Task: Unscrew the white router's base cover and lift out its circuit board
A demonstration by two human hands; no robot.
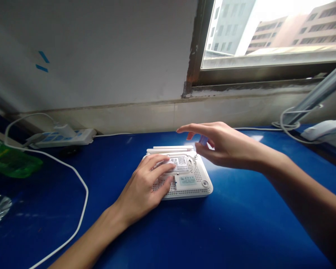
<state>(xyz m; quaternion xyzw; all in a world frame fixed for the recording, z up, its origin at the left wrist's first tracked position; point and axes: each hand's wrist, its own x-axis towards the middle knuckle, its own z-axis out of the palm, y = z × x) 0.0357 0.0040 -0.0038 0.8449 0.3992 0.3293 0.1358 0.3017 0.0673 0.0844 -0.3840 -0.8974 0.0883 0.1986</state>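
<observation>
The white router (190, 190) lies upside down near the middle of the blue desk (240, 220), closer to the rear edge than the front edge. Its ventilated base faces up, and its pale antennas (169, 149) lie folded along the far side.

The left hand (141, 190) rests palm-down across the near-left part of the base. Its fingers (162, 164) are slightly spread and lie flat over the label area, not closed around any part. This position appears to steady the unit against the desk.

The right hand (229, 147) is raised just beyond the router's right corner. Its fingers (192, 129) and thumb form a loose, open pinch around a small blue piece (203, 140). Whether the piece is firmly held cannot be determined from this view.

Nothing stands between the raised hand and the base. A white cable (87, 190) runs along the left side of the desk from a power strip (64, 137) near the rear edge. A green plastic bag (14, 160) lies at the left edge.
</observation>
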